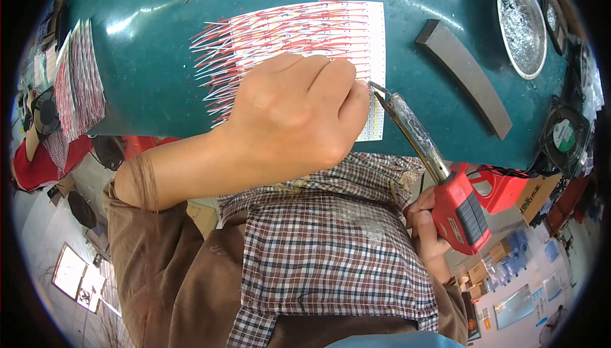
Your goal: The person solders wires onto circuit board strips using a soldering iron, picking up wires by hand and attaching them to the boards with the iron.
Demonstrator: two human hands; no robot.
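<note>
Wires (81, 87): red-and-white bundle, left on our table (146, 62).
Left hand (299, 112): curled over our wired board (377, 42), covering part; we cannot tell whether it grips anything.
Right hand (430, 233): grips our soldering iron (453, 189).
Metal bar (469, 78): lies near our bowl (501, 20).
Bowl: holds silvery bits (524, 33).

Electronics assembly workshop, green table (146, 81), wired circuit-board panel (377, 42), red-handled soldering iron (469, 214), bundled red and white wires (79, 87), cooling fan (563, 137) at right edge, cardboard boxes (499, 250) beyond.
</note>
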